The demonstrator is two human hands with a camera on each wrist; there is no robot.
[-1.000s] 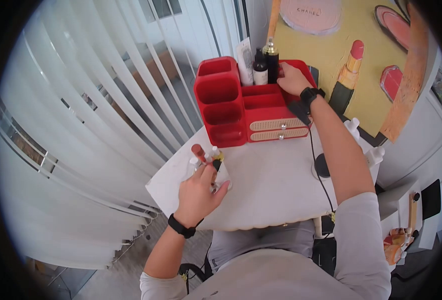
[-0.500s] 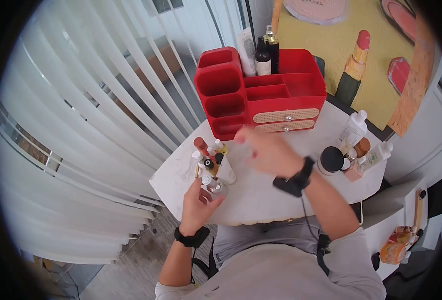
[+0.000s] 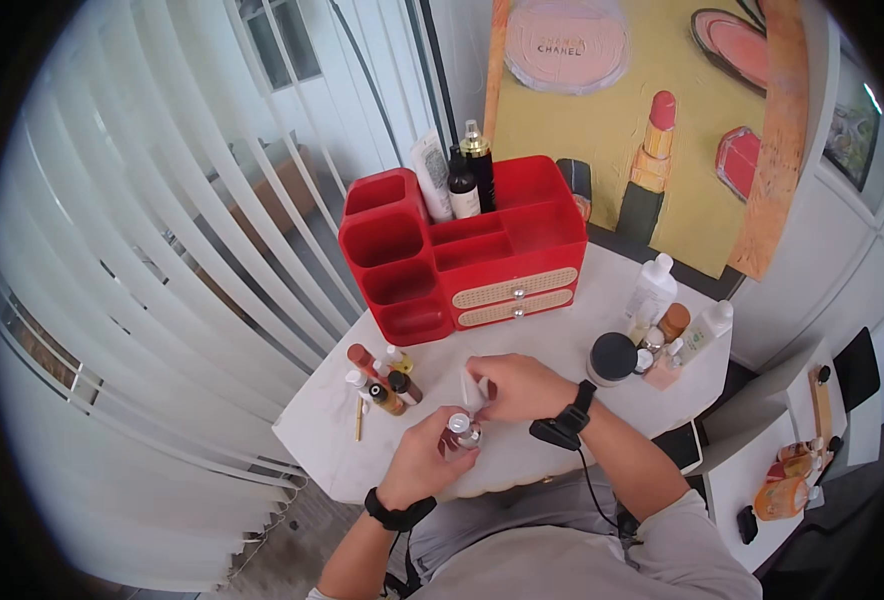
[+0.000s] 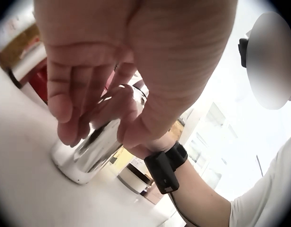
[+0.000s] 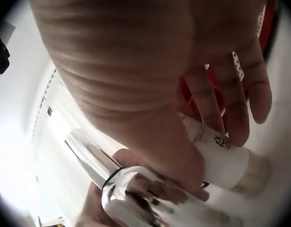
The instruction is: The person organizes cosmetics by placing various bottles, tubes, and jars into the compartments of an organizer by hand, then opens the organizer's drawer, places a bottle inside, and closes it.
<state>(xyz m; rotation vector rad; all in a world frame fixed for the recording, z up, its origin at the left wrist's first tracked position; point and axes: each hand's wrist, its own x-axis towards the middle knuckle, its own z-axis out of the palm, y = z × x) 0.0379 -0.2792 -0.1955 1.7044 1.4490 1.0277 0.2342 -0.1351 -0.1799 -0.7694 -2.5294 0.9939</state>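
Near the front edge of the white table, my left hand (image 3: 425, 455) grips a shiny silver bottle (image 4: 96, 149) with fingers and thumb around its sides. Its slim silver cap (image 5: 91, 153) points upward in the right wrist view. Just beside it, my right hand (image 3: 527, 388) pinches a white tube (image 5: 219, 153) between thumb and fingers, its lower end close over the table. To the left stands a cluster of small bottles (image 3: 387, 397), with a rust-red capped one (image 3: 361, 358) behind. A thin gold stick (image 3: 359, 420) lies next to them.
Behind stands a red organizer (image 3: 442, 265) with compartments and two drawers; a white tube (image 3: 432, 180) and two dark bottles stand in its back. At the right are a black-lidded jar (image 3: 613, 357) and several bottles (image 3: 652, 290). Vertical blinds (image 3: 162, 300) hang at the left.
My right hand has come down from the organizer's back compartment to the table front and taken the white tube from the cluster. My left hand has moved right with the silver bottle.
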